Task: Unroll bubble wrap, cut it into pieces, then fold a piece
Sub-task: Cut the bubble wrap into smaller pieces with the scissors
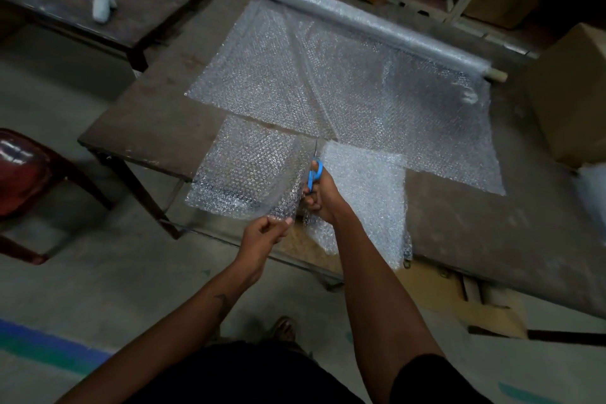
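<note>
Tables stood side by side, and I looked down over the near table (pixel 147 115). My left hand (pixel 265 233) pinched the corner of the bubble wrap flap (pixel 249 174), I think to pull it tight for cutting. My right hand (pixel 323 197) held the blue scissors (pixel 314 172), fingers curled in the loops, snipping toward the roll (pixel 367 20) lying across the far edge.

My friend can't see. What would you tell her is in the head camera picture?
A person's right hand cuts bubble wrap with blue scissors, while the left hand pinches the near edge of the cut flap. The sheet lies across a dark table, running back to its roll at the far edge.
</note>
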